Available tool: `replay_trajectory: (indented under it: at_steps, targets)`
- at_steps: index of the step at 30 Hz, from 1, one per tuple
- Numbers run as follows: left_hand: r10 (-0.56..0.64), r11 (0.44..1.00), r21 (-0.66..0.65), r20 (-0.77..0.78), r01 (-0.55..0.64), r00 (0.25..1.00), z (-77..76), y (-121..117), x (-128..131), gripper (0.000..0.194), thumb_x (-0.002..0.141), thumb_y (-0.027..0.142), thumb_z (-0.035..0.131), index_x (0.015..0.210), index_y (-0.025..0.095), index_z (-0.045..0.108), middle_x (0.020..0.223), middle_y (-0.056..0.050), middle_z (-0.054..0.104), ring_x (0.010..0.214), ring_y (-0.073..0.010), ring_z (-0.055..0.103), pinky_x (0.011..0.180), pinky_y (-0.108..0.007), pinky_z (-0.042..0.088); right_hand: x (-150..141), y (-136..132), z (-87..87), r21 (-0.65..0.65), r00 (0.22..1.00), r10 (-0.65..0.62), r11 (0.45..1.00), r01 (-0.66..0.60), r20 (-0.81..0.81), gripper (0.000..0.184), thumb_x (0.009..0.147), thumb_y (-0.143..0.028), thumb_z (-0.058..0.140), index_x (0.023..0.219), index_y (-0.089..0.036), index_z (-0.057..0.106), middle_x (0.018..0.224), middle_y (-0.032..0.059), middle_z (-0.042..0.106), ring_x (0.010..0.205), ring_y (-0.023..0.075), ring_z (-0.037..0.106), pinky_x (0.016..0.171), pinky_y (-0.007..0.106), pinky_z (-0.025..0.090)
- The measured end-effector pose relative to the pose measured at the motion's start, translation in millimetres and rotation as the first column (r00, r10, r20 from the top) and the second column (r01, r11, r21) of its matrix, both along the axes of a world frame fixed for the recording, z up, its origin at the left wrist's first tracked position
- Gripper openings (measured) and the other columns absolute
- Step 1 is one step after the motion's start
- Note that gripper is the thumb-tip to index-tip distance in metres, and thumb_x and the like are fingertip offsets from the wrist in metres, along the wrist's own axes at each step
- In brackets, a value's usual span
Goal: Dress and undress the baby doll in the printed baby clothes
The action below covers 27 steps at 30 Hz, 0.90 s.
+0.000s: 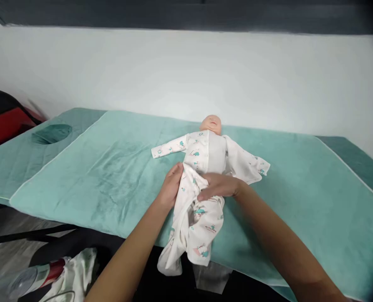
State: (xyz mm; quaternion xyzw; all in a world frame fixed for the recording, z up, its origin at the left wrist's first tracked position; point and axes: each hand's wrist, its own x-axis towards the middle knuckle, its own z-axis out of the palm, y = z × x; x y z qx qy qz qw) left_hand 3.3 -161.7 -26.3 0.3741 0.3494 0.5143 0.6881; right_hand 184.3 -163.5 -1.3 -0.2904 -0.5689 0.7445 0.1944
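A baby doll point(212, 124) lies on its back on the green-covered bed, head toward the wall. It wears a white printed baby jacket point(196, 151), its sleeves spread to both sides. White printed baby trousers point(205, 216) cover its lower body, the legs hanging loosely over the bed's near edge. My left hand point(171, 184) is closed on the trousers' waist at the left side. My right hand point(220, 186) grips the waist at the right, thumb lying across the front; its other fingers are partly hidden by cloth. The doll's own legs are mostly hidden.
The green bed cover point(287, 201) stretches to both sides, with a face hole point(52, 133) at the left end. A white wall point(126, 71) stands behind. At lower left are a plastic bottle point(29, 280) and a crumpled printed cloth point(76, 277). A red-and-black chair point(3, 121) is far left.
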Motion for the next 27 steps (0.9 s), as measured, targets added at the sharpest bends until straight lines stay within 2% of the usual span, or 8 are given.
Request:
replay_trajectory:
  at_steps: [2, 3, 7, 9, 14, 17, 21, 27]
  targets:
    - [0.027, 0.999, -0.028, -0.057, -0.028, 0.998, -5.1, -3, -2, 0.039, 0.079, 0.054, 0.071, 0.076, 0.017, 0.057, 0.060, 0.005, 0.051, 0.050, -0.0069, 0.043, 0.049, -0.019, 0.037, 2, 2, -7.7, 0.012, 0.997, 0.074, 0.997, -0.074, 0.016, 0.034, 0.068, -0.030, 0.085, 0.096, -0.014, 0.072, 0.092, 0.0037, 0.073, 0.081, 0.0167, 0.066, 0.077, 0.029, 0.053]
    - [0.002, 1.000, -0.017, -0.086, -0.003, 0.996, -6.4, -5, -5, 0.041, 0.079, 0.056, 0.070, 0.076, 0.017, 0.058, 0.061, 0.005, 0.052, 0.050, -0.0073, 0.044, 0.049, -0.020, 0.037, 3, 2, -12.8, -0.010, 0.998, 0.035, 0.999, -0.035, -0.043, 0.034, 0.069, -0.031, 0.084, 0.095, -0.014, 0.072, 0.088, 0.0032, 0.073, 0.077, 0.0162, 0.066, 0.074, 0.029, 0.053]
    - [-0.278, 0.949, 0.103, -0.172, 0.298, 0.945, -6.1, -13, -20, 0.052, 0.063, 0.048, 0.085, 0.100, 0.017, 0.066, 0.083, -0.002, 0.066, 0.072, -0.0143, 0.059, 0.065, -0.023, 0.045, 6, -4, -33.5, -0.213, 0.914, -0.296, 0.947, 0.242, -0.278, 0.039, 0.066, -0.036, 0.085, 0.095, -0.014, 0.071, 0.079, 0.0028, 0.072, 0.066, 0.0146, 0.065, 0.064, 0.026, 0.053]
    - [-0.347, 0.918, 0.126, -0.201, 0.375, 0.916, -6.3, -17, -22, 0.059, 0.060, 0.036, 0.090, 0.110, 0.019, 0.064, 0.094, -0.004, 0.068, 0.081, -0.0165, 0.062, 0.073, -0.025, 0.046, 5, -7, -38.5, -0.258, 0.885, -0.360, 0.922, 0.289, -0.294, 0.039, 0.065, -0.035, 0.085, 0.094, -0.013, 0.071, 0.077, 0.0040, 0.072, 0.065, 0.0154, 0.065, 0.063, 0.026, 0.053]
    - [-0.131, 0.985, 0.097, -0.136, 0.144, 0.982, -7.5, -27, -10, 0.032, 0.072, 0.034, 0.081, 0.095, 0.019, 0.064, 0.078, 0.002, 0.065, 0.065, -0.0109, 0.057, 0.062, -0.021, 0.043, -2, -13, -33.8, -0.239, 0.851, -0.337, 0.936, 0.257, -0.404, 0.038, 0.068, -0.030, 0.083, 0.100, -0.015, 0.069, 0.082, 0.0028, 0.072, 0.067, 0.0147, 0.065, 0.064, 0.025, 0.052]
    - [0.027, 0.999, 0.027, -0.118, -0.024, 0.993, -0.3, -28, -3, 0.034, 0.072, 0.036, 0.080, 0.097, 0.021, 0.063, 0.069, 0.005, 0.060, 0.056, -0.0092, 0.052, 0.056, -0.021, 0.041, -5, -16, -25.6, -0.152, 0.896, -0.138, 0.985, 0.081, -0.422, 0.025, 0.080, -0.036, 0.075, 0.090, -0.015, 0.067, 0.070, 0.0011, 0.068, 0.054, 0.0126, 0.060, 0.056, 0.026, 0.049]
    - [0.192, 0.981, 0.044, -0.180, -0.187, 0.965, 14.4, -28, 5, 0.029, 0.072, 0.038, 0.078, 0.091, 0.020, 0.065, 0.070, 0.004, 0.060, 0.058, -0.0094, 0.051, 0.057, -0.021, 0.041, -7, -21, -11.9, 0.017, 0.941, 0.114, 0.993, -0.115, -0.319, 0.032, 0.081, -0.043, 0.074, 0.092, -0.015, 0.063, 0.066, -0.0010, 0.064, 0.052, 0.0119, 0.056, 0.053, 0.026, 0.045]
    - [0.271, 0.962, 0.099, -0.298, -0.253, 0.915, 27.7, -33, 14, 0.021, 0.079, 0.034, 0.072, 0.095, 0.022, 0.068, 0.073, 0.003, 0.063, 0.061, -0.0109, 0.054, 0.059, -0.022, 0.043, -16, -34, -5.2, 0.194, 0.984, -0.178, 0.966, 0.171, 0.018, 0.029, 0.073, -0.041, 0.082, 0.077, -0.018, 0.064, 0.058, -0.0032, 0.061, 0.052, 0.0131, 0.056, 0.052, 0.027, 0.045]
